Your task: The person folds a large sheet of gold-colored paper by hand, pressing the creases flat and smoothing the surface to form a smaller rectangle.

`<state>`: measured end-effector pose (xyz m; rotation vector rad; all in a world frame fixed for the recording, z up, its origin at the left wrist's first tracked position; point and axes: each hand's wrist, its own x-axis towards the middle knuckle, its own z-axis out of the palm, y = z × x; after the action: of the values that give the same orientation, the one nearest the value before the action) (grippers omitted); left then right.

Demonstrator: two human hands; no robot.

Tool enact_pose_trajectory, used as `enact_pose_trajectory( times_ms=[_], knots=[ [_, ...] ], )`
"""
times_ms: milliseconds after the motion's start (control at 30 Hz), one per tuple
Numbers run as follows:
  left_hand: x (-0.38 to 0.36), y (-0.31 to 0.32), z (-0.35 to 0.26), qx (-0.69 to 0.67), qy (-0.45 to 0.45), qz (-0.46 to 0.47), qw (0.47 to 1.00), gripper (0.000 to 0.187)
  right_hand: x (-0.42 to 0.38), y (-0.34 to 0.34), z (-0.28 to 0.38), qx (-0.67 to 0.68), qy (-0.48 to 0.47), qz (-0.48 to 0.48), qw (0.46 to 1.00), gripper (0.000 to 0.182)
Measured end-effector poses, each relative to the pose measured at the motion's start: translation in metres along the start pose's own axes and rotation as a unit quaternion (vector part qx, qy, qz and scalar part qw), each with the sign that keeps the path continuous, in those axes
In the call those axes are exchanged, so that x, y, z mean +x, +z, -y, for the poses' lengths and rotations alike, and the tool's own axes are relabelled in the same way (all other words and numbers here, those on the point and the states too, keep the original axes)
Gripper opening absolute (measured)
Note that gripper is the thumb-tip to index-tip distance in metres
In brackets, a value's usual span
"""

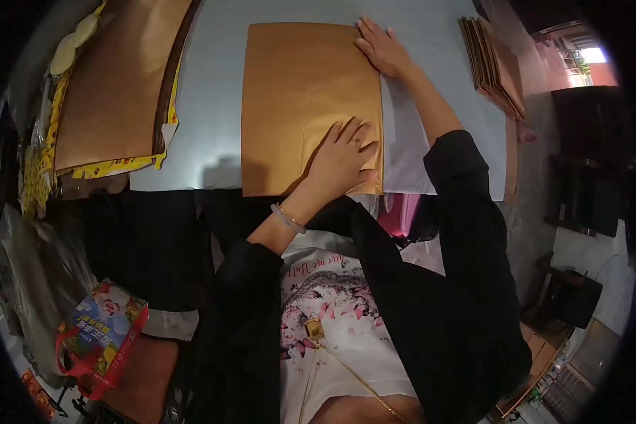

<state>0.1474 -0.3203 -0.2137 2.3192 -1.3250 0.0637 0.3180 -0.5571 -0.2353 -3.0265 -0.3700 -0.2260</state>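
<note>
A golden-brown paper sheet (283,92) lies flat on the pale grey-blue table covering (212,85), its right edge glossy and creased like a fold. My left hand (340,157) rests on the sheet's lower right part, fingers spread and palm down. Up at the top right corner, my right hand (383,48) lies flat with fingers stretched out, partly on the paper and partly past its edge. Neither hand grips anything.
A thick pile of brown paper (116,85) on yellow printed wrapping stands at the left. Folded brown paper pieces (495,63) are stacked at the right edge. Below left, a colourful bag (106,325) with red handles sits on a brown seat (145,374).
</note>
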Motion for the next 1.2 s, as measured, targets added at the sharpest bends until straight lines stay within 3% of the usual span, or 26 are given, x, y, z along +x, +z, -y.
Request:
enact_pose_trajectory(
  times_ms=[167,267,400,433,533,667,800,967,1200],
  knots=[
    [0.005,0.016,-0.004,-0.015,0.009,-0.035,0.999,0.054,0.004,0.009,-0.005,-0.041,0.01,0.01,0.999,0.058],
    [0.004,0.014,-0.004,0.018,0.007,0.018,1.0,0.066,0.002,0.009,-0.006,-0.021,0.005,0.0,1.0,0.056],
    [0.0,0.025,-0.003,0.001,0.043,-0.01,0.999,0.056,-0.002,0.007,0.0,-0.009,0.026,0.003,1.0,0.056],
    [0.001,0.019,-0.007,0.006,0.034,0.008,0.999,0.043,-0.001,0.008,0.001,-0.007,0.032,0.004,0.999,0.056],
    [-0.007,0.02,-0.014,0.077,0.058,0.015,0.995,0.034,-0.006,0.007,0.001,-0.002,0.051,0.007,0.999,0.056],
    [-0.021,0.026,-0.023,0.012,0.08,-0.014,0.997,0.031,-0.004,0.008,0.003,0.013,0.065,0.005,0.998,0.056],
    [-0.031,0.03,-0.041,0.028,0.028,0.004,0.999,0.045,-0.005,0.004,0.009,0.075,0.048,-0.023,0.996,0.055],
    [-0.049,0.036,-0.04,0.088,0.063,0.006,0.994,0.058,-0.016,-0.008,0.027,0.175,-0.004,-0.07,0.982,0.055],
    [-0.052,0.04,-0.044,0.13,0.069,-0.045,0.988,0.049,-0.017,0.001,0.016,0.236,-0.042,-0.108,0.965,0.055]
  ],
)
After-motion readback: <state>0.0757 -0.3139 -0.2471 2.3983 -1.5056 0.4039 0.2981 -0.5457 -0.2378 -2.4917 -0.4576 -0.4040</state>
